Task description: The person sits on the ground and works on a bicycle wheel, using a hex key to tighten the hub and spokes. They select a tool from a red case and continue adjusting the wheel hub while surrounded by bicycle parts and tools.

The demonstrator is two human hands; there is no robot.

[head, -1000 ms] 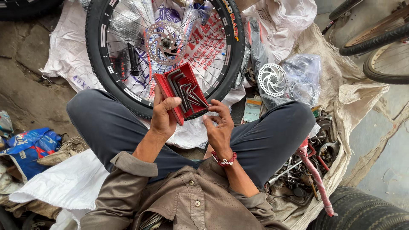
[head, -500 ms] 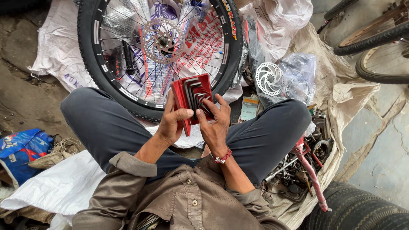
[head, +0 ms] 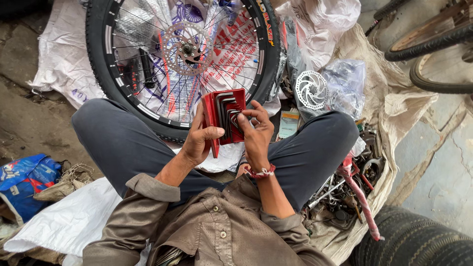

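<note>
At frame centre, the left hand (head: 197, 140) clamps the opened red hex-key case (head: 222, 118) upright so the right hand (head: 255, 132) can pinch a key (head: 232, 119) from its slots.

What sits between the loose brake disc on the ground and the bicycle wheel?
In the head view, crumpled dark and clear plastic wrapping lies between the loose brake disc and the bicycle wheel.

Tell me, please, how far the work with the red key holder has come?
Done: the red holder of hex keys is open. In hand: the left hand grips it, while the right hand pinches one key. Left: no key is out, and the wheel lies untouched.
</note>
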